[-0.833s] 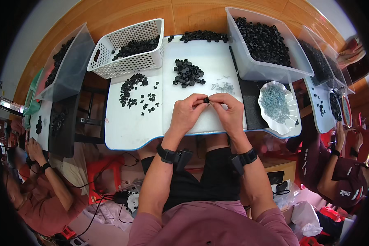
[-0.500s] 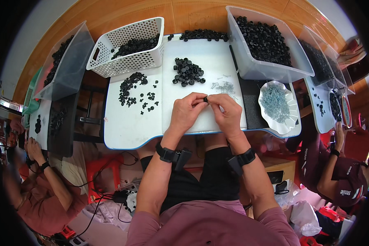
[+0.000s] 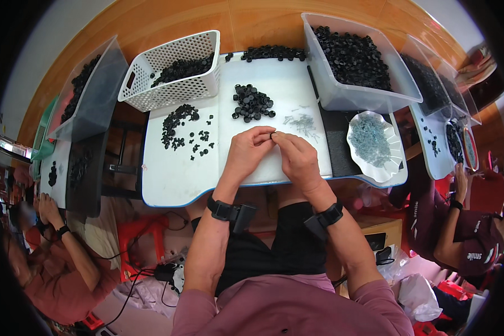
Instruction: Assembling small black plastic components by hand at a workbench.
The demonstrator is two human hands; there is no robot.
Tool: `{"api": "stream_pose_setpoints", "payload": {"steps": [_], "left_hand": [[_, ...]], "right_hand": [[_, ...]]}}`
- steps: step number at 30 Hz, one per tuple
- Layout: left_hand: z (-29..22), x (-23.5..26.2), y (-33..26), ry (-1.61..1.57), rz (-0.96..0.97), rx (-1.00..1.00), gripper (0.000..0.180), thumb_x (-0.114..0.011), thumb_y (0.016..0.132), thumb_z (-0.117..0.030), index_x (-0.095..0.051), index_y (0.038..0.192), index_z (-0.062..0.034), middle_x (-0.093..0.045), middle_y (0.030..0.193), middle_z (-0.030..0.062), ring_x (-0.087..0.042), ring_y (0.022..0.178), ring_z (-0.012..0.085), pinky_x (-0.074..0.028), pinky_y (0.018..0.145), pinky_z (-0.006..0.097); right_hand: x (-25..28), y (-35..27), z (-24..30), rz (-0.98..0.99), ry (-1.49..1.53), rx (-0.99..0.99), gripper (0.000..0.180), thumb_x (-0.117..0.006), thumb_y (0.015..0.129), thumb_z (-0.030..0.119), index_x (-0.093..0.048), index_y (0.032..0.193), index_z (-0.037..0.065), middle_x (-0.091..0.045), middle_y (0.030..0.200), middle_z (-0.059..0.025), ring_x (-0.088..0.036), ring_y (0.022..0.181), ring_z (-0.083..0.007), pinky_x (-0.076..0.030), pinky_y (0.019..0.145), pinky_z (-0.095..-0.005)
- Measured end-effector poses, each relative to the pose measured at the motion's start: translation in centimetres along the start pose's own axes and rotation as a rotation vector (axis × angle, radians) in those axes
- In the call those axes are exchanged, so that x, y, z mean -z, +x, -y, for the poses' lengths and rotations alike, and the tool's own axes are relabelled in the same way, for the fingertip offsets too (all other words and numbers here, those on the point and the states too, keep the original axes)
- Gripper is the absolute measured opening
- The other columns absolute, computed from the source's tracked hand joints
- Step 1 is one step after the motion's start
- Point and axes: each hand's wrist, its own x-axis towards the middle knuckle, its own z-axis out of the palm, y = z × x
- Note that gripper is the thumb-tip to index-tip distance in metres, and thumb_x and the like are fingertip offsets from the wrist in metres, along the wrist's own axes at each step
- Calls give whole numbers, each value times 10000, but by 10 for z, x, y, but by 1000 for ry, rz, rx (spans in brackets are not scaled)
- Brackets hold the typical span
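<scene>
Item: white tabletop, centre frame. On it, a heap of black caps at upper centre. Left hand and right hand meet at centre, fingers pinched on one small black cap. Likely light, rigid, smooth; best nipped at the rim.

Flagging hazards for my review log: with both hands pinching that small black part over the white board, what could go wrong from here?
1. The small black part is held only between fingertips of the left hand and right hand; a slip could drop it toward the board's near edge and the floor.
2. The thin metal pins lie loose right beside the right hand; a sweep might scatter them.
3. The heap of black caps sits just ahead, so a dropped part could get lost among them.
</scene>
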Motion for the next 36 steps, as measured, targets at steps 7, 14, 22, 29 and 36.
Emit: {"api": "stream_pose_setpoints", "payload": {"steps": [7, 14, 22, 29, 36], "left_hand": [[-7, 4, 4, -127, 55, 163, 258, -710, 968, -90, -725, 1175, 62, -786, 982, 91, -713, 904, 97, -566, 810, 236], [-6, 1, 5, -103, 23, 154, 253, -735, 956, -109, -741, 1145, 58, -791, 955, 92, -708, 864, 90, -556, 784, 227], [-3, 2, 3, -80, -36, 91, 211, -733, 960, -88, -740, 1125, 43, -777, 960, 67, -689, 867, 73, -556, 769, 228], [2, -3, -3, -255, -89, 104, 271, -803, 900, -85, -747, 1126, 53, -782, 974, 80, -698, 863, 89, -556, 769, 232], [3, -8, -7, -153, -107, 24, 272, -800, 907, -101, -756, 1149, 17, -778, 1011, 79, -690, 906, 96, -556, 819, 248]], "right_hand": [[2, -2, 3, 6, 23, -53, 289, -657, 866, -92, -678, 1132, 17, -736, 1005, -154, -717, 865, -325, -580, 756, -398], [1, 0, 1, -21, 270, -261, 205, -662, 917, -52, -669, 1113, 8, -723, 961, -172, -720, 821, -344, -585, 735, -377], [7, 10, 2, -138, 160, -469, 127, -679, 899, -44, -695, 1017, 0, -719, 942, -146, -712, 804, -297, -565, 717, -362], [50, 4, -6, 132, -541, -295, 130, -766, 802, 77, -662, 877, 95, -626, 846, -83, -617, 833, -300, -443, 761, -430], [49, -8, -28, 259, -560, -323, 129, -737, 834, 74, -657, 936, 74, -651, 868, -110, -633, 851, -333, -466, 765, -451]]}}
